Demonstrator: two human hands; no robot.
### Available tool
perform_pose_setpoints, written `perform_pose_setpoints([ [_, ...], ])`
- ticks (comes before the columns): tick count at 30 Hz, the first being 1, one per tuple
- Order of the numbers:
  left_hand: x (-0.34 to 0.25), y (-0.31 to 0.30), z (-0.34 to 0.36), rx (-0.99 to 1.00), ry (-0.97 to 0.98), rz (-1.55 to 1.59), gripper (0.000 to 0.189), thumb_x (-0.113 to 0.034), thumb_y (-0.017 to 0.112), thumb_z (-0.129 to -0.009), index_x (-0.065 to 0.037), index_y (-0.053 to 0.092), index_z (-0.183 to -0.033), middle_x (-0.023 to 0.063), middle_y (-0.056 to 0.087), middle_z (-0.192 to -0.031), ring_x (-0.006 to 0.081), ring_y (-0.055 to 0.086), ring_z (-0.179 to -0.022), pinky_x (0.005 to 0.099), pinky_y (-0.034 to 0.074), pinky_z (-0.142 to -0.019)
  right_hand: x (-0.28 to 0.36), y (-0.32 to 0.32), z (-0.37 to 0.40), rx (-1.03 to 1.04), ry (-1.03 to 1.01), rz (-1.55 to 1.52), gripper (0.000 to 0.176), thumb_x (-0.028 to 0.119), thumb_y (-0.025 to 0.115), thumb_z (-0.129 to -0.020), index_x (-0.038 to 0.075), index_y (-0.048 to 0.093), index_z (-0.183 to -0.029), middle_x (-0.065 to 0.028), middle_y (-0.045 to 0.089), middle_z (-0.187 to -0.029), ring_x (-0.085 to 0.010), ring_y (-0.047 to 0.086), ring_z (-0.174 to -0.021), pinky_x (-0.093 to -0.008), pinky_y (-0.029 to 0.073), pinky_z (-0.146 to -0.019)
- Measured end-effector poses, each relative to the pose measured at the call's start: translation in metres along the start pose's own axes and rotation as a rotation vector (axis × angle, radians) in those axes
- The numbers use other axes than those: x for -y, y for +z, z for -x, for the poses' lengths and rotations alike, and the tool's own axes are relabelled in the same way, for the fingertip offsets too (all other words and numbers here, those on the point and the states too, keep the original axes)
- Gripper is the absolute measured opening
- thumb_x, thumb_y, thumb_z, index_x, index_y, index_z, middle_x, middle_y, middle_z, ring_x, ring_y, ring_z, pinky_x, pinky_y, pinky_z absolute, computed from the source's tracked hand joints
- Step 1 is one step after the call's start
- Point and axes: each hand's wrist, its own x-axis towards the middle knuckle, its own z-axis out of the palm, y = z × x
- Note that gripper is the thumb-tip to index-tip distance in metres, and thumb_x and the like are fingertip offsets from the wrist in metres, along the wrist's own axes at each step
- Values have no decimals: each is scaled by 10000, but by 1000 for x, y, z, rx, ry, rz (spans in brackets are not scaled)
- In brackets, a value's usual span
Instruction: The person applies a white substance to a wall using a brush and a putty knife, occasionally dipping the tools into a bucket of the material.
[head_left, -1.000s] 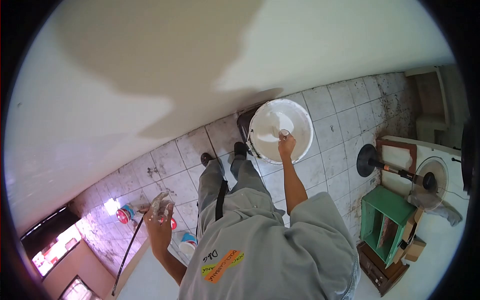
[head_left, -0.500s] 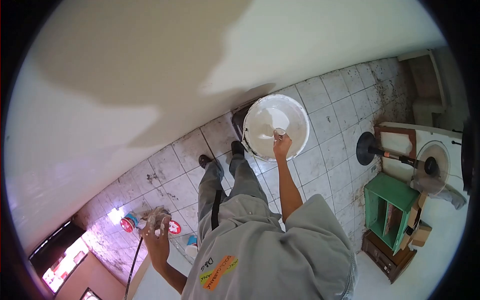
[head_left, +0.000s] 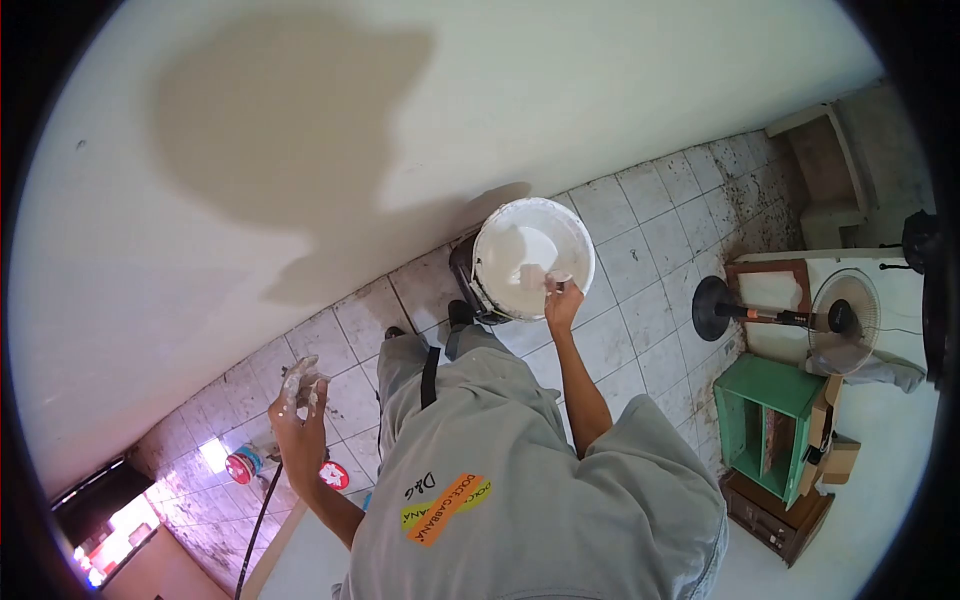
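A large white bucket (head_left: 588,262) of wet white paint or filler (head_left: 520,255) stands on the floor against the wall. My right hand (head_left: 563,305) is closed at its near side, over the opening. From its fingertips a small, white-coated thing (head_left: 559,278) sticks out, too blurred to name. Away to the left, my left hand (head_left: 300,410) is raised above the floor. Its fingers are smeared with white and curled inward around something pale that I cannot make out.
Under me runs a dirty tiled floor (head_left: 635,255) beside a pale wall (head_left: 520,90). Small paint cans (head_left: 242,464) and a red lid (head_left: 334,475) lie at lower left. A standing fan (head_left: 842,318), a green cabinet (head_left: 770,385) and a dark wooden drawer unit (head_left: 775,512) are at right.
My left hand has risen toward the wall, fingers still curled. My right hand stays at the bucket, a little lower in view, and my shadow on the wall has shifted.
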Motion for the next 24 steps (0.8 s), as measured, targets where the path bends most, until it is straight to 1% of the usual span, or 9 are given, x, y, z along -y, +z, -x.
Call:
perform_pose_setpoints([
  [1, 6, -1, 1, 1, 16, -27, 278, -109, 613, -920, -18, 610, -1182, 71, 665, -878, 113, 578, -773, 266, 487, -711, 0, 0, 1, -37, 21, -1, 160, 80, 641, -861, -79, 635, -873, -204, 657, -734, -307, 670, -667, -394, 517, -631],
  [4, 16, -1, 2, -6, 1, 19, 264, -112, 615, -920, -17, 619, -1166, 67, 669, -879, 109, 573, -767, 255, 479, -711, -9, 3, 1, 110, -37, 50, 161, 85, 622, -870, -74, 638, -880, -212, 656, -744, -325, 673, -690, -401, 525, -641],
  [7, 3, -5, 2, 7, -29, -65, 257, -118, 616, -920, -13, 625, -1154, 70, 673, -888, 111, 576, -770, 256, 482, -718, -5, 4, 3, 38, -10, -48, 175, 104, 627, -870, -71, 638, -878, -219, 657, -757, -336, 674, -700, -402, 526, -648],
  [10, 0, -3, 3, -35, -24, 13, 251, -115, 634, -903, -29, 633, -1139, 109, 668, -873, 145, 591, -780, 285, 483, -739, -11, 3, 1, 133, 59, -39, 187, 116, 646, -859, -69, 637, -886, -223, 657, -764, -342, 671, -701, -405, 518, -645],
  [13, 3, -1, 2, -31, 23, -11, 244, -112, 632, -903, -44, 639, -1138, 103, 671, -861, 136, 581, -748, 282, 475, -708, -12, 5, -2, 135, 2, 94, 141, 80, 671, -844, -54, 649, -884, -183, 664, -749, -283, 641, -626, -391, 486, -575],
  [16, 0, 3, 1, -9, 56, -47, 245, -114, 635, -900, -60, 639, -1139, 96, 667, -843, 128, 568, -709, 277, 464, -662, -11, 10, -5, 102, 10, 108, 160, 105, 664, -841, -48, 637, -883, -215, 652, -742, -350, 658, -676, -423, 496, -630],
  [19, -11, 10, 3, 27, 93, -5, 249, -103, 641, -894, -61, 636, -1140, 93, 660, -828, 122, 550, -679, 271, 451, -624, -8, 15, -5, 197, 19, 93, 117, 87, 664, -820, -4, 650, -892, -191, 655, -728, -353, 653, -672, -420, 495, -625],
  [22, -17, 16, 4, 66, 106, -36, 258, -84, 649, -886, -59, 630, -1141, 92, 654, -819, 119, 543, -662, 270, 444, -602, -30, 27, 4, 331, -82, 64, 132, 65, 670, -776, 35, 659, -905, -180, 657, -734, -364, 649, -681, -420, 493, -621],
  [24, -14, 20, 5, 51, 165, -45, 265, -71, 653, -880, -58, 627, -1144, 92, 654, -820, 119, 542, -657, 271, 443, -596, -39, 33, 14, 438, -117, 171, 112, 83, 681, -776, 34, 662, -874, -179, 668, -765, -366, 653, -727, -426, 492, -648],
])
